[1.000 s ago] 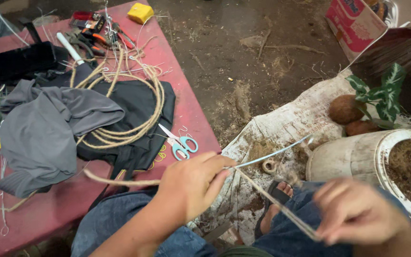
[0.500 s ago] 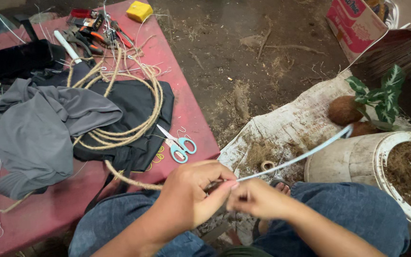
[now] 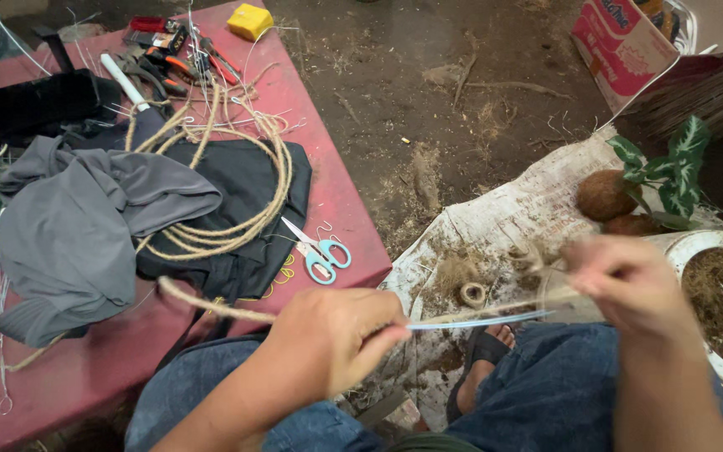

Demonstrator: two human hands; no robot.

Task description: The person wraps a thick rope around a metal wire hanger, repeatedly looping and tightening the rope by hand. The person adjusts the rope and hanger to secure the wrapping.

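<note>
Sitting at top right on the dirt floor is a cardboard box [image 3: 625, 46], red & white w/ print on its side, partly cut off by the frame edge. A pale blue-white strip [image 3: 479, 321], thin & flat, runs nearly level above the lap, between both hands. Left hand [image 3: 332, 339] is clenched round one end of the strip & also grips a tan rope [image 3: 211, 305] trailing back to a coil on the red desk [image 3: 336, 197]. Right hand [image 3: 629, 285], blurred, is closed on the strip's other end, near the white pot [image 3: 717, 335]. Blue-handled scissors [image 3: 320, 251] lie on the desk edge, apart from the hands.
</note>
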